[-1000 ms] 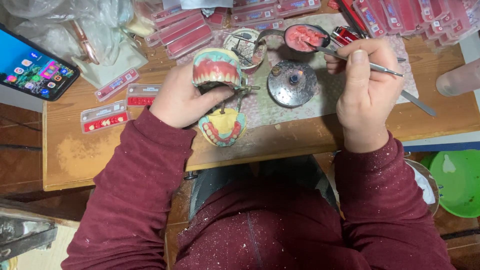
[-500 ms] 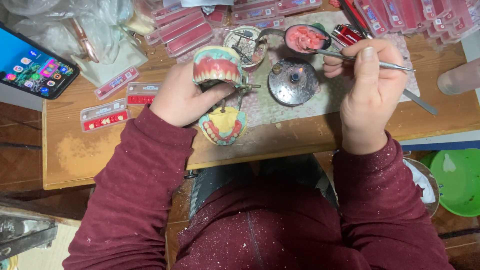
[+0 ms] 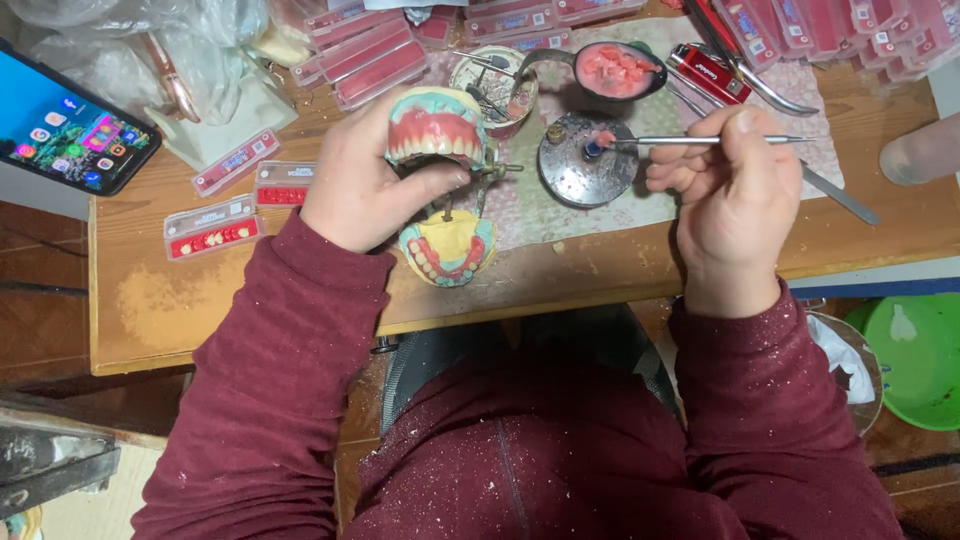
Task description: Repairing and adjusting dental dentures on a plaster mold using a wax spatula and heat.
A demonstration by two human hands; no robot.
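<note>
Left hand (image 3: 355, 190) gripped the denture model (image 3: 436, 125) at upper centre, teeth already set in pink wax. Right hand (image 3: 735, 185) pinched the spatula (image 3: 690, 141), tip at the burner (image 3: 585, 160); waxing looked unfinished.

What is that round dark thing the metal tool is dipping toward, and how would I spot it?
On the wooden workbench, find the patterned cloth mat between the two hands. On it sits a round dark metal dish, beside the tip of the thin metal tool. Unlike the neighbouring bowl of pink wax, it looks flat and grey.

Smartphone (image 3: 72, 132), green basin (image 3: 915, 360), red lighter (image 3: 703, 72).
</note>
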